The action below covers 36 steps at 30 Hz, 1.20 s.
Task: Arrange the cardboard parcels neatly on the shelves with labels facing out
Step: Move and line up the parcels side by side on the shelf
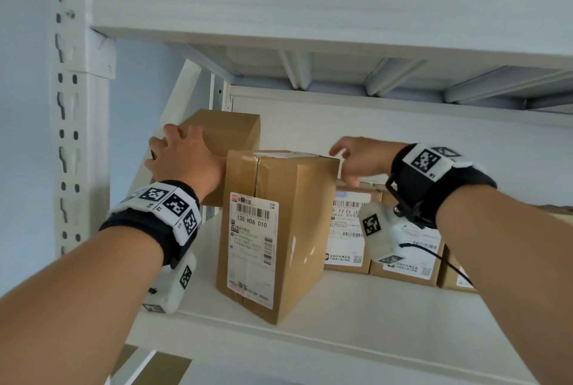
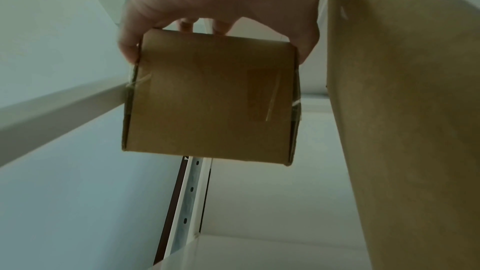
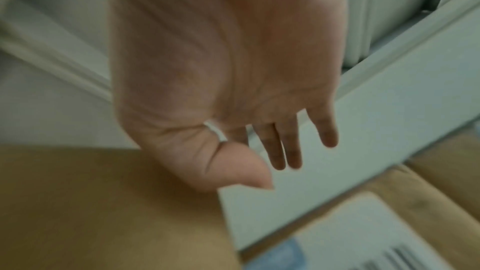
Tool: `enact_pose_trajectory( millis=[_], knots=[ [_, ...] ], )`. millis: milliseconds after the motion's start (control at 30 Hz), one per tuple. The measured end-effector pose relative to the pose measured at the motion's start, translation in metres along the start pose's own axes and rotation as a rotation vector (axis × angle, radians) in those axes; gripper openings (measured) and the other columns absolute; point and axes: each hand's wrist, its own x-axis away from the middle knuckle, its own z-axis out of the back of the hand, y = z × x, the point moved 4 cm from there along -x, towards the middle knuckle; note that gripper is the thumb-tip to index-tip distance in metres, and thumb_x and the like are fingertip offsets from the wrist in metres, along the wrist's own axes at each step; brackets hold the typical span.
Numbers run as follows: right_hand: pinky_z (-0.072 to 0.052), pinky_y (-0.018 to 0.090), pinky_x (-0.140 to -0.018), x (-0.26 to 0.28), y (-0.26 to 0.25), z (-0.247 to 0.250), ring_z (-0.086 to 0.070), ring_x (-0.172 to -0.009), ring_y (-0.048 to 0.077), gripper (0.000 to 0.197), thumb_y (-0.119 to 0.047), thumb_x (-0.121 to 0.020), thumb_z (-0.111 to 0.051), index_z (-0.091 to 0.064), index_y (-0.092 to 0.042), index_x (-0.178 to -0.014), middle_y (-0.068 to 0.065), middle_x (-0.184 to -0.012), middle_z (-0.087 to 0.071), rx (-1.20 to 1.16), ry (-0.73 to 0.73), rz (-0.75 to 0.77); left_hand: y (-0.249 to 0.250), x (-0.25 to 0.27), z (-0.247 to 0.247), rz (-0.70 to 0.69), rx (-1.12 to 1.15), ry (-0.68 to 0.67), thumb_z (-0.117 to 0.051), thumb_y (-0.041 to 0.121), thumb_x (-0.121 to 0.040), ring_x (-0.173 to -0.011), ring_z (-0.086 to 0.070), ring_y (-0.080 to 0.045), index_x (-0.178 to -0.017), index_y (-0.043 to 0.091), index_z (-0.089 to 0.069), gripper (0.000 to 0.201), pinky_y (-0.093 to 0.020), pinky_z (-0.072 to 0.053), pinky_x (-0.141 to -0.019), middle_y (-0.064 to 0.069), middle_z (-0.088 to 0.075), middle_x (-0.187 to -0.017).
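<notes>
A small plain cardboard parcel (image 1: pixel 228 132) (image 2: pixel 213 98) hangs above the shelf's left end, no label showing. My left hand (image 1: pixel 183 155) (image 2: pixel 215 7) grips it from the near side, thumb and fingers curled round its edges. A tall parcel (image 1: pixel 279 229) (image 2: pixel 402 110) stands upright beside it, white label facing out. My right hand (image 1: pixel 356 156) (image 3: pixel 233 89) hovers open at the tall parcel's (image 3: pixel 103 202) top right corner, fingers spread; whether it touches is unclear. To the right, low parcels (image 1: pixel 353 229) (image 3: pixel 363 223) line up with labels facing out.
The white shelf board (image 1: pixel 356 301) has free room in front of the parcels and at its left end. A perforated upright (image 1: pixel 69 105) (image 2: pixel 189 202) stands at the left. The shelf above (image 1: pixel 310 12) hangs low over the parcels.
</notes>
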Motion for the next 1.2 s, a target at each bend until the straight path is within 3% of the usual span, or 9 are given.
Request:
enact_pose_trajectory(
  millis=[133,267,433,667,800,867,967,1067,1200],
  knots=[
    [-0.049,0.033,-0.085,0.012,-0.018,0.007,-0.054,-0.108,0.02,0.065,-0.002,-0.066,-0.065,-0.054,-0.03,-0.124,-0.002,-0.124,-0.053,-0.092,0.051,0.139,0.002,0.005,0.005,-0.01,-0.007,0.007,-0.051,0.033,-0.081,-0.124,-0.032,-0.043,-0.138,0.019,-0.038,0.06,-0.055,-0.036,-0.099,-0.015,-0.033,-0.138],
    [-0.051,0.03,-0.065,0.017,-0.029,-0.004,-0.062,-0.073,0.023,0.069,0.007,-0.067,-0.063,-0.053,-0.029,-0.124,0.013,-0.122,-0.064,-0.196,-0.028,0.19,0.0,0.011,0.014,-0.012,0.013,0.019,-0.052,0.038,-0.08,-0.123,-0.033,-0.042,-0.138,0.02,-0.038,0.062,-0.056,-0.036,-0.099,-0.015,-0.034,-0.137],
    [-0.044,0.025,-0.082,0.017,-0.036,-0.011,-0.055,-0.11,0.019,0.081,0.011,-0.071,-0.061,-0.046,-0.026,-0.141,0.001,-0.136,-0.053,-0.113,0.042,0.259,-0.004,0.023,0.029,-0.008,0.076,0.016,-0.04,0.065,-0.061,-0.122,-0.035,-0.041,-0.136,0.018,-0.041,0.089,-0.055,-0.038,-0.098,-0.014,-0.036,-0.135],
    [-0.04,0.023,-0.102,0.009,-0.031,-0.022,-0.049,-0.13,0.019,0.06,0.003,-0.084,-0.06,-0.051,-0.018,-0.14,0.004,-0.144,-0.051,-0.111,0.165,0.349,-0.007,0.027,0.028,0.011,0.071,0.025,-0.029,0.089,-0.042,-0.122,-0.036,-0.038,-0.137,0.021,-0.041,0.118,-0.055,-0.04,-0.095,-0.012,-0.037,-0.135],
    [-0.049,0.014,-0.07,0.022,-0.027,-0.004,-0.059,-0.12,0.025,0.054,0.007,-0.086,-0.043,-0.066,-0.027,-0.122,-0.001,-0.142,-0.054,-0.576,0.178,0.335,-0.007,0.029,0.024,0.019,0.057,0.025,-0.024,0.091,-0.039,-0.123,-0.036,-0.039,-0.138,0.021,-0.042,0.122,-0.056,-0.04,-0.096,-0.012,-0.037,-0.136],
    [-0.045,0.031,-0.1,0.037,-0.036,0.006,-0.053,-0.126,0.016,0.034,-0.019,-0.093,-0.05,-0.068,-0.03,-0.12,-0.007,-0.139,-0.055,-0.774,0.086,0.348,-0.007,0.03,0.022,0.02,0.055,0.018,-0.023,0.09,-0.04,-0.124,-0.036,-0.039,-0.139,0.02,-0.041,0.123,-0.056,-0.039,-0.097,-0.013,-0.037,-0.136],
    [-0.03,0.042,-0.113,0.056,-0.06,0.003,-0.044,-0.132,0.009,0.061,-0.066,-0.078,-0.058,-0.055,-0.039,-0.132,-0.014,-0.142,-0.05,-0.49,-0.127,0.491,-0.008,0.03,0.019,0.028,0.053,-0.007,-0.023,0.09,-0.039,-0.124,-0.035,-0.04,-0.139,0.02,-0.041,0.123,-0.057,-0.038,-0.099,-0.013,-0.036,-0.137],
    [-0.037,0.037,-0.11,0.054,-0.074,-0.009,-0.048,-0.128,0.01,0.077,-0.054,-0.074,-0.073,-0.043,-0.037,-0.142,-0.012,-0.142,-0.05,-0.182,-0.134,0.528,-0.007,0.028,0.018,0.039,0.059,-0.016,-0.029,0.089,-0.041,-0.123,-0.036,-0.039,-0.136,0.022,-0.042,0.118,-0.056,-0.039,-0.098,-0.012,-0.037,-0.135],
    [-0.044,0.039,-0.106,0.028,-0.069,-0.017,-0.056,-0.119,0.014,0.079,-0.045,-0.073,-0.078,-0.045,-0.03,-0.143,-0.008,-0.133,-0.059,-0.209,-0.038,0.456,-0.006,0.023,0.017,0.055,0.085,-0.018,-0.044,0.089,-0.05,-0.12,-0.04,-0.037,-0.133,0.025,-0.044,0.105,-0.054,-0.041,-0.096,-0.01,-0.04,-0.128]
  ],
)
